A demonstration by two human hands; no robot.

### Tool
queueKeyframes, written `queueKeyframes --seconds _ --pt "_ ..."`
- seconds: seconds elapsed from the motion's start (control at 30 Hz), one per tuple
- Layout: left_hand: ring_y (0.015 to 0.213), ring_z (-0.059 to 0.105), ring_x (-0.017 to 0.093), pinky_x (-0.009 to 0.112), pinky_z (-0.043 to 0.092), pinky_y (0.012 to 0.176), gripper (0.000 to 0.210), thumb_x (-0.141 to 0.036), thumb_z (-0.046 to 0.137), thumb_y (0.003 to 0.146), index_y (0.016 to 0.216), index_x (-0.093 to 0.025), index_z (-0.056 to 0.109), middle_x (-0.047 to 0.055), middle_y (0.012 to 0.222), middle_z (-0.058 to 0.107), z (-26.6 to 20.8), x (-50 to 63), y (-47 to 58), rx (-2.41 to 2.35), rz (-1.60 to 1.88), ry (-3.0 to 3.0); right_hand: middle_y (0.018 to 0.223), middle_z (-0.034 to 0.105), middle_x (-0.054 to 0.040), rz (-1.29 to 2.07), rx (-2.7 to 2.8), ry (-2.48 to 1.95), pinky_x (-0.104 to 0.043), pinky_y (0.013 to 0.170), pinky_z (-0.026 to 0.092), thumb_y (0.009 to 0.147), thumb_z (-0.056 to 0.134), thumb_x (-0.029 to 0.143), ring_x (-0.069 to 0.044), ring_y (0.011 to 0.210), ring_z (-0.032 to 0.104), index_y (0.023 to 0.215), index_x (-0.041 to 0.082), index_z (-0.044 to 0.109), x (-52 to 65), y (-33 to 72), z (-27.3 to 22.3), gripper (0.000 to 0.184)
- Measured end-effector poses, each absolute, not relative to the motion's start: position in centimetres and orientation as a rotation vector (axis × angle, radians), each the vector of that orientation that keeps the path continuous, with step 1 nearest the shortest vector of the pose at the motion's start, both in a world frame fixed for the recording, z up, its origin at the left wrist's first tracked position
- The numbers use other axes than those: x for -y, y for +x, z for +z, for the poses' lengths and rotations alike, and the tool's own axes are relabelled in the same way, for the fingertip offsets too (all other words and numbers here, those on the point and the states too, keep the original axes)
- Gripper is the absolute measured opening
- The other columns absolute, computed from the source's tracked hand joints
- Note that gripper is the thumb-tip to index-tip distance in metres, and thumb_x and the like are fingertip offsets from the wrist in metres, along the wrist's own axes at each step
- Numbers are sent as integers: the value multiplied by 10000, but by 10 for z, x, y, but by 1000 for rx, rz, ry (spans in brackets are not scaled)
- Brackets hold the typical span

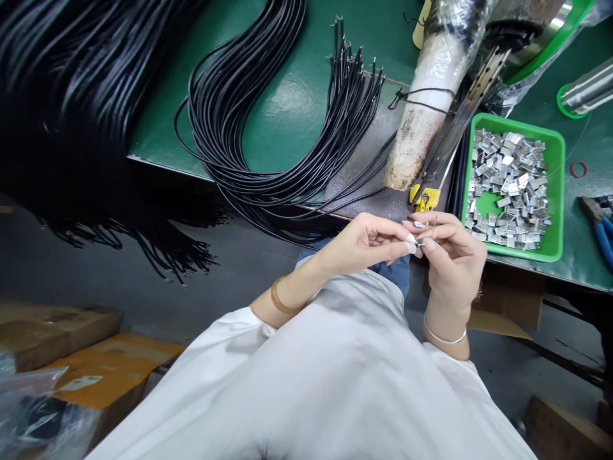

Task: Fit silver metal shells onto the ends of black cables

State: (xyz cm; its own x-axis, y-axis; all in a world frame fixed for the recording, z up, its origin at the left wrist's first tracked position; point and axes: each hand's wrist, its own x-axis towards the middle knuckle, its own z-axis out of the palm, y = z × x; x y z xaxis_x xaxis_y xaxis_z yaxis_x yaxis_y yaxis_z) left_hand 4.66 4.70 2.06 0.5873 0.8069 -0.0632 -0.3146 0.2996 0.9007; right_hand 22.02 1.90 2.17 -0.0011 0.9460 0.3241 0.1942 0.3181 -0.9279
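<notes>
My left hand point(366, 243) is closed in a pinch, its thumb and fingertips meeting those of my right hand point(453, 252). Between them show the small coloured wires point(421, 243) of a cable end, with bits of green and red. My right hand pinches the same spot, fingers bent. A small shiny piece point(419, 224) shows by the right fingertips, too small to name. Fingers hide most of what is held. Just beyond the hands, black cables point(287, 185) with bared tips curve over the bench edge. A yellow fixture point(425, 198) stands close behind the fingertips.
A green tray point(555, 191) of small metal pieces point(514, 172) lies to the right, with blue-handled pliers point(602, 233) beyond it. A plastic-wrapped white tube point(421, 115) leans over the green bench point(292, 96). More black cables point(86, 96) hang at left, above cardboard boxes point(110, 364).
</notes>
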Motion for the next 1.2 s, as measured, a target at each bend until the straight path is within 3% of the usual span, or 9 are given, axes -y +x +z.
queueKeyframes --seconds 0.13,0.23,0.33,0.5,0.67,0.9,1.07,1.2 --pt "835 713 147 243 572 791 192 -303 823 784 862 -129 800 87 897 786 20 -47 48 -594 886 1011 1083 749 -48 853 1432 -1126 -418 898 666 912 662 237 -206 994 756 879 219 694 -22 222 24 49" --pt "848 716 147 250 576 824 197 -307 819 780 879 -138 804 81 910 793 19 -48 50 -710 978 951 1139 747 -59 594 1348 -1217 -457 885 665 963 590 253 -221 1006 760 963 225 661 -21 218 32 76" --pt "766 677 111 215 548 765 163 -265 834 734 812 -133 780 48 833 768 20 -51 52 -762 1024 910 1069 772 -41 362 1360 -1253 -459 818 669 932 633 208 -232 978 764 951 233 656 -20 215 38 39" --pt "564 476 40 167 379 551 119 -179 784 696 703 -124 678 -30 627 596 23 -52 56 -821 1003 921 1025 787 -7 61 1660 -1221 -414 794 677 821 762 126 -214 914 771 959 288 713 -17 212 38 218" --pt "517 353 18 164 257 487 153 -134 779 659 668 -120 627 -63 570 496 26 -53 58 -799 1025 915 973 789 11 81 1717 -1179 -362 762 668 829 761 120 -182 875 764 987 295 742 -19 214 34 237" --pt "534 449 33 168 371 534 133 -205 775 719 696 -133 665 -44 598 570 25 -54 57 -816 1080 926 1012 770 -27 405 1564 -1200 -388 785 661 877 695 163 -197 927 757 951 257 683 -19 216 30 120" --pt "660 620 88 216 511 684 190 -306 807 751 741 -134 727 9 706 691 24 -54 56 -833 1122 918 1049 780 -45 353 1575 -1175 -419 819 668 873 683 168 -220 963 767 952 247 651 -18 215 23 117" --pt "690 651 100 219 541 720 229 -336 839 731 720 -135 730 -1 660 670 23 -56 57 -817 1128 878 1031 794 -25 235 1659 -1170 -395 779 676 854 706 170 -221 924 780 913 257 658 -20 216 17 115"
